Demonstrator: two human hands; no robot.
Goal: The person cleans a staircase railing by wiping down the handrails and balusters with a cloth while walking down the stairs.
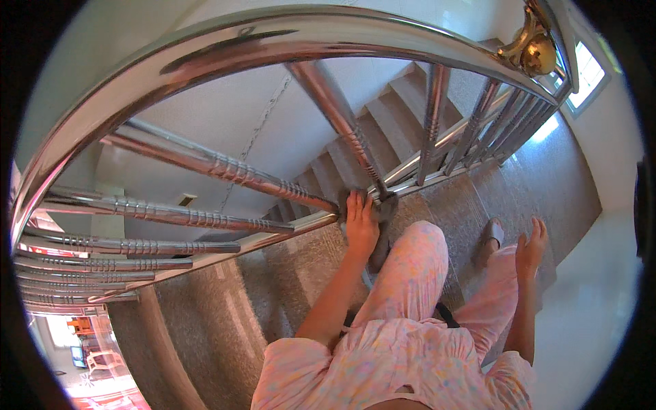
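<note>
My left hand (363,223) is down at the foot of a metal baluster (353,136), its fingers over a dark cloth (388,207). Part of this cloth is hidden under the hand, and it looks bunched around the baluster's base. The baluster stands on a low bottom rail (318,223) along the stair edge. Off to the right, my right hand (531,248) hangs in front of my right knee with fingers extended and nothing in it. A shiny curved handrail (328,38) arches across the top of the view.
More metal balusters (169,212) line the left side. Stone steps (205,302) descend at lower left, and another flight (389,118) shows beyond the railing. A gold ball ornament (539,54) sits at the railing corner. A white wall (594,302) bounds the right.
</note>
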